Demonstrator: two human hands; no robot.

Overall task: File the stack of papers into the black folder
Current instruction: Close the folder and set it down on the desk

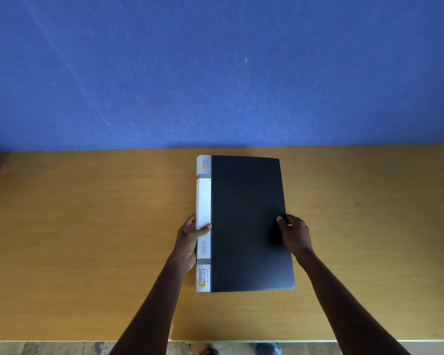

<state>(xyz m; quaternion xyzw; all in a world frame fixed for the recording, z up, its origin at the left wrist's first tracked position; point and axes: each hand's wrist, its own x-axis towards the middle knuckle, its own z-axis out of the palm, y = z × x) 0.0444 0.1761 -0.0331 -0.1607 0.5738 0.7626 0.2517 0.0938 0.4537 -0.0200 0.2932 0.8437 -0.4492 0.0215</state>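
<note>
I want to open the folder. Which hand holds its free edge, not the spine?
The right hand, gripping the black folder at its plain edge; the left hand holds the white spine.

Matt black folder (249, 221), fine-grained plastic-looking cover, no glare. Spine strip (203, 201) smooth white/grey, slight sheen, printed label. Table (87, 239) light wood-grain laminate, smooth, low gloss. Wall (215, 73) blue, rough stippled finish, matt, faint streaks.
</note>
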